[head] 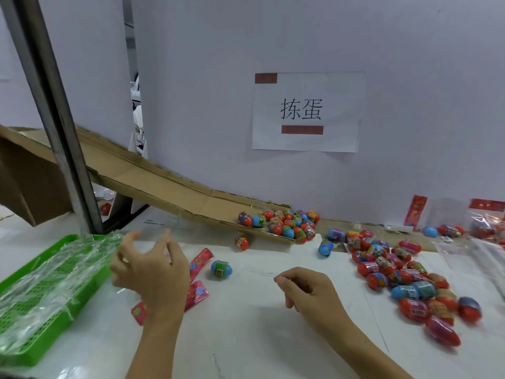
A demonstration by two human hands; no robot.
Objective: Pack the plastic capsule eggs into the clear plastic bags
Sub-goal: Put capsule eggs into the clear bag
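Hovering over the table (pixel 246 337), the left hand (pixel 153 272) spreads loose, empty fingers beside the bags (pixel 52 280); the right hand (pixel 308 289) curls empty, eggs (pixel 404 280) heaped to its right.

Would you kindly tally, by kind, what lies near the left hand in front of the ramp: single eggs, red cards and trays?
Single eggs: 2, one blue, one red
Red cards: 3 showing
Green tray: 1
Total: 6
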